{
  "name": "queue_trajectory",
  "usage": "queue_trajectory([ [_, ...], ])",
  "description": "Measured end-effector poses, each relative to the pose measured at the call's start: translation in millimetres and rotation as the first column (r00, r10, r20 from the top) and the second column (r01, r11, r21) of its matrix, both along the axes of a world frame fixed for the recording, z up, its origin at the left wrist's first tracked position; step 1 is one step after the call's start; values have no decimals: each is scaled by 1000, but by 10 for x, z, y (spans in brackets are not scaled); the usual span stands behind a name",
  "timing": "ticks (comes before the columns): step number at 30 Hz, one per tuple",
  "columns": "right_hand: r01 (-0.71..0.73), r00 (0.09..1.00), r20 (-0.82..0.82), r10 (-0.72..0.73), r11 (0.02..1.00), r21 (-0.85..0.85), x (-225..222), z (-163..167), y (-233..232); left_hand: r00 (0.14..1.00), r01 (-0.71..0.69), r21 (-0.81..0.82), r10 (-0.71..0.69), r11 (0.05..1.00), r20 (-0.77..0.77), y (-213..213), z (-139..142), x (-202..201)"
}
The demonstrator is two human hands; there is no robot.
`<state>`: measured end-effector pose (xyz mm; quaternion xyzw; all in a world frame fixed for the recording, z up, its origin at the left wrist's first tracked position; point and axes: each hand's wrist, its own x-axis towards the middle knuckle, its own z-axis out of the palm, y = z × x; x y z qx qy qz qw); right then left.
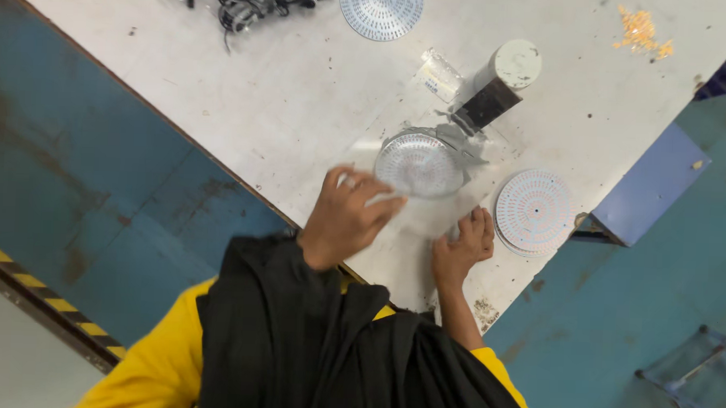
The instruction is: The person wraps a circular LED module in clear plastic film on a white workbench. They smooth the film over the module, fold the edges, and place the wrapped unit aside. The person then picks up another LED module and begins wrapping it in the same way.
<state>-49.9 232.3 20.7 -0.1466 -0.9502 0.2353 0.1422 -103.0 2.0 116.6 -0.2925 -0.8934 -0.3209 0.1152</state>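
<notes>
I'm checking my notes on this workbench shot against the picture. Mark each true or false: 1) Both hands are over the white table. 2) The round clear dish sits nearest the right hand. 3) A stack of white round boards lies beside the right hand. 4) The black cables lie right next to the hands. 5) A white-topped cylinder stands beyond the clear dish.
1) True: the left hand and right hand are both over the white table.
2) False: the clear dish is at the left hand's fingertips.
3) True: the stack of round boards lies just beside it.
4) False: the black cables lie at the table's far edge.
5) True: the cylinder stands just past the dish.
</notes>
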Motion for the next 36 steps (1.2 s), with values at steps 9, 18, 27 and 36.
queue_trajectory([
  [9,-172,979,-181,90,842,-511,-123,364,287,995,82,-11,-83,997,-55,91,602,-882],
  [18,-133,984,54,170,899,-416,-98,315,129,995,93,-24,-94,995,-43,43,505,-759],
  [27,-458,889,-16,458,889,26,-306,123,-99,993,59,-177,-75,982,-88,-140,-460,447],
  [36,-346,938,19,346,938,-17,1,89,-48,993,-97,-148,86,984,-81,-391,-840,680],
])
